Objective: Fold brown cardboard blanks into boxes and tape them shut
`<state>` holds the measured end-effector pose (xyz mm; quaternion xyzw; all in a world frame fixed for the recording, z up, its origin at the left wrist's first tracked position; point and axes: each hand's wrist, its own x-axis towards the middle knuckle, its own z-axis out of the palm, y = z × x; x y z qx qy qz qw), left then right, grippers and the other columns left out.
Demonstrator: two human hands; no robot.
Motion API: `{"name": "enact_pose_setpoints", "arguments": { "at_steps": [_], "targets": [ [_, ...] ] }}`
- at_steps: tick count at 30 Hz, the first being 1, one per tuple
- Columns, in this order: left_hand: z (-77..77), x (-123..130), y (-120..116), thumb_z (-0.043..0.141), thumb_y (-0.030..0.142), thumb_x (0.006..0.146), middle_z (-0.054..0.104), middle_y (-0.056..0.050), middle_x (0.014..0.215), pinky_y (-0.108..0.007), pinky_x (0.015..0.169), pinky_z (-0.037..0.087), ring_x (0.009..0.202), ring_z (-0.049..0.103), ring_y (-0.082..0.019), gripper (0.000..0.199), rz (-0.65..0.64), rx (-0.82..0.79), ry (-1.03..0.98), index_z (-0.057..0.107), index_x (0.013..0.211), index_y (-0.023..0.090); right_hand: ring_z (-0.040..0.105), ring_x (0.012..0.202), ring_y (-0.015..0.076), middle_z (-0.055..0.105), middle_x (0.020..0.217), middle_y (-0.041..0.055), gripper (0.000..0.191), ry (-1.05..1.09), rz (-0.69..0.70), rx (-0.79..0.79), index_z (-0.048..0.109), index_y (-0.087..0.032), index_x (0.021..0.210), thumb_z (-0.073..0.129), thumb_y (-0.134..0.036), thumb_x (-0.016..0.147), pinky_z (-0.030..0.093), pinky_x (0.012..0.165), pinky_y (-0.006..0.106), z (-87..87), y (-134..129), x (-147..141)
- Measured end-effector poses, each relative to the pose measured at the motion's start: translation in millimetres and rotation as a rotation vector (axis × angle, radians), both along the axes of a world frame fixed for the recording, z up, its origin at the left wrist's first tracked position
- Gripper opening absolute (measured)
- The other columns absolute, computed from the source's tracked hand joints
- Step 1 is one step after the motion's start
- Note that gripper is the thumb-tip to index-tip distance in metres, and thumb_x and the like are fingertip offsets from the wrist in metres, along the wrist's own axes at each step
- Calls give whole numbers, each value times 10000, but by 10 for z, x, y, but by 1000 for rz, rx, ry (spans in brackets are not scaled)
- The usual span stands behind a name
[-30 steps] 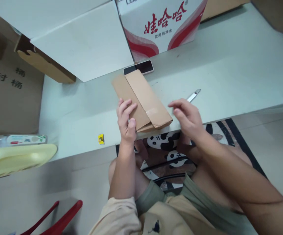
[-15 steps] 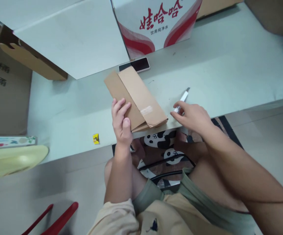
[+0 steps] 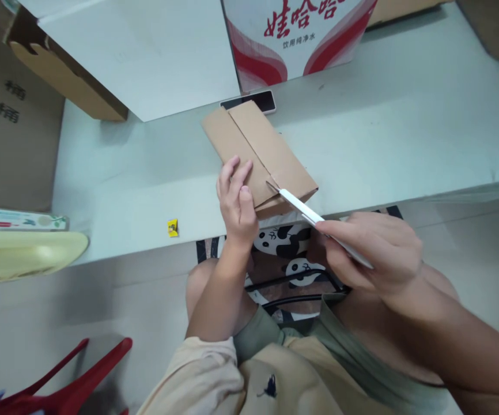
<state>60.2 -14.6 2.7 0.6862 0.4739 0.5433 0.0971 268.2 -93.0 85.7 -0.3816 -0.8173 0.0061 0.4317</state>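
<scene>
A small flat brown cardboard box [image 3: 271, 144] rests at an angle near the table's front edge, a flap seam running along its top. My left hand [image 3: 237, 199] grips its near left side, with fingers and thumb over the top face. In my right hand [image 3: 374, 251] is a white utility knife [image 3: 299, 206], its blade out. The blade tip is at the seam near the box's front end; whether it has gone into the cardboard I cannot tell.
Behind the box lies a dark-screened phone [image 3: 258, 102], in front of a white box [image 3: 146, 63] and a red-and-white carton [image 3: 301, 46]. A yellow wrapped packet [image 3: 172, 227] lies left of my hand. A pale yellow tray [image 3: 33, 251] juts out at the table's left end.
My right hand has picked up the utility knife from the table and brought its blade to the box's seam. My left hand still holds the box. The view has shifted slightly.
</scene>
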Motion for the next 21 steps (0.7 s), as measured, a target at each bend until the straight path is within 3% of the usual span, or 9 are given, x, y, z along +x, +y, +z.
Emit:
{"name": "enact_pose_setpoints", "arguments": {
  "at_steps": [6, 17, 21],
  "targets": [
    [14, 12, -9, 291, 429, 1064, 566, -89, 1428, -436, 1214, 358, 1393, 496, -238, 477, -4, -11, 17, 636, 1329, 236, 535, 478, 115, 605, 557, -47, 285, -152, -148, 41, 680, -243, 1076, 585, -89, 855, 422, 483, 277, 56, -65, -8],
    [2, 14, 0, 265, 475, 1062, 551, -84, 1455, -456, 1229, 333, 1411, 476, -258, 514, -16, -35, 20, 623, 1347, 242, 492, 466, 115, 568, 539, -59, 354, -148, -110, 45, 672, -251, 1162, 562, -80, 873, 408, 468, 272, 36, -98, -59],
    [4, 29, -5, 264, 468, 1063, 574, -103, 1409, -444, 1199, 380, 1380, 505, -247, 516, 22, -12, 36, 642, 1309, 218, 507, 471, 105, 583, 534, -60, 301, -190, -129, 57, 678, -178, 1107, 589, -54, 848, 410, 479, 264, 60, -121, -83]
  ]
}}
